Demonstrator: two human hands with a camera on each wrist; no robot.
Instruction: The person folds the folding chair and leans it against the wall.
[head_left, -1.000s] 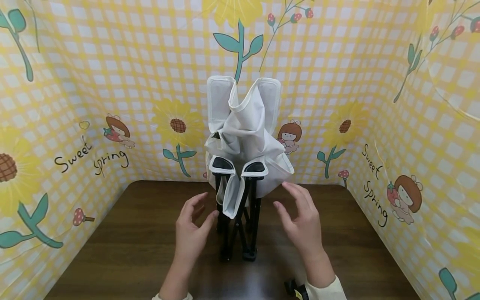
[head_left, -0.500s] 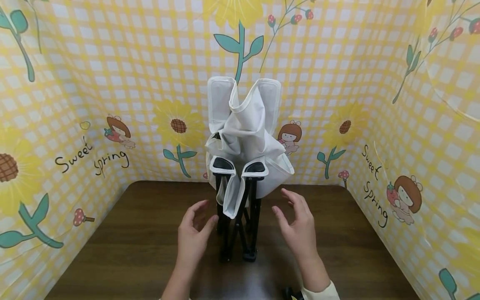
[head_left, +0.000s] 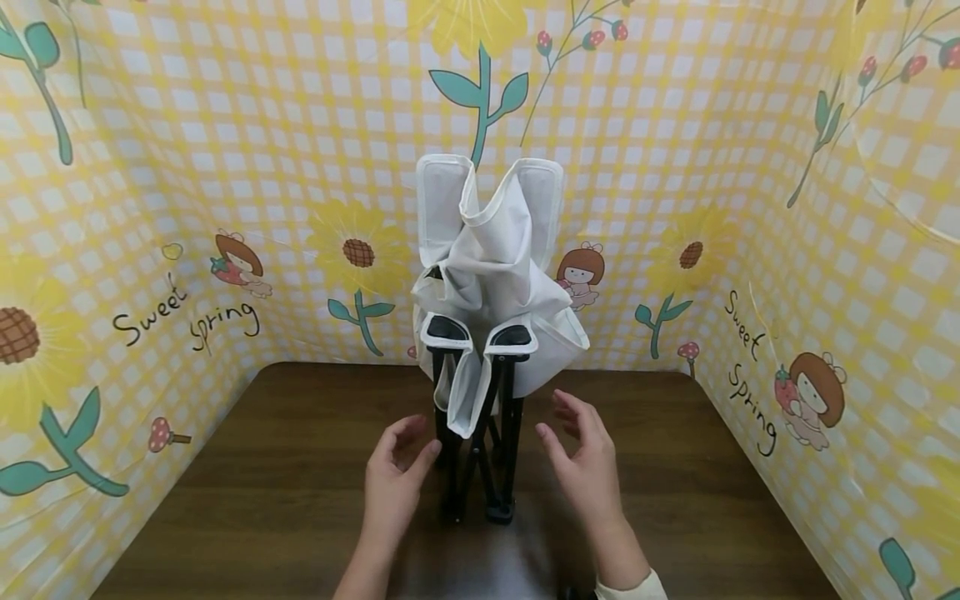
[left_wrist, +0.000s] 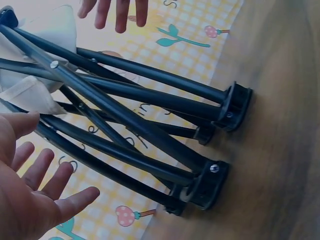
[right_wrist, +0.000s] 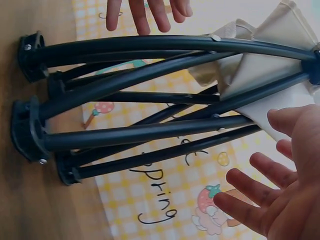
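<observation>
A folded camping chair (head_left: 495, 242) with white fabric and black crossed tube legs (left_wrist: 125, 100) stands upright on the brown table (head_left: 225, 467). Its fabric bunches upward, with two stiff flaps on top and black caps lower at the front. My left hand (head_left: 397, 475) hovers just left of the legs, fingers relaxed and bent inward. On the other side, my right hand (head_left: 585, 462) is held a little apart from the legs, palm facing them. Both wrist views show the fingers spread beside the tubes and black plastic feet (right_wrist: 30, 130), holding nothing.
A yellow-checked cloth (head_left: 315, 108) with sunflowers and printed words hangs around the back and both sides of the table. The table's rear edge meets this cloth right behind the chair.
Both hands have come lower and nearer to each other, the left drifting right and the right drifting left. The folded chair has stayed in place.
</observation>
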